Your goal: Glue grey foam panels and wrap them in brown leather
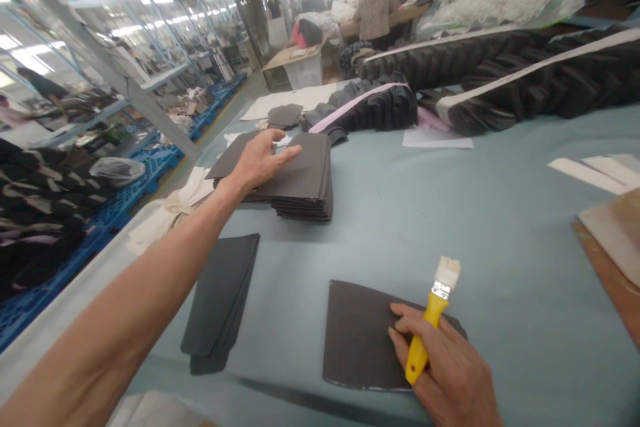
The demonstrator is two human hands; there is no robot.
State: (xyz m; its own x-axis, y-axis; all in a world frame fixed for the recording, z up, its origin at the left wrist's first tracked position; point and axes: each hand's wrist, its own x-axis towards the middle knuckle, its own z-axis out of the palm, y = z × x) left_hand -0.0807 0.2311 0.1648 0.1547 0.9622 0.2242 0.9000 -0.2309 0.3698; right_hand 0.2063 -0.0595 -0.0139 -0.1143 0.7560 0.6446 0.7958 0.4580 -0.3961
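My left hand (263,159) reaches out over a stack of dark grey-brown cut panels (303,177), its thumb and fingers apart. Whether its fingertips touch the top panel I cannot tell. In my right hand (443,357) is a paintbrush (429,333) with a yellow handle and pale bristles pointing away from me. The fingertips of that hand rest on a single dark panel (357,340) lying flat, with a shiny wet-looking line along its edges. A thin fanned pile of dark green-grey pieces (220,300) lies left of it.
Bundles of dark pieces tied with strips (370,107) line the back of the blue-green table (390,227). White strips (595,173) and a brown board (613,267) lie at the right. Blue pallets (145,193) stand on the floor at left. A person (375,7) works farther back.
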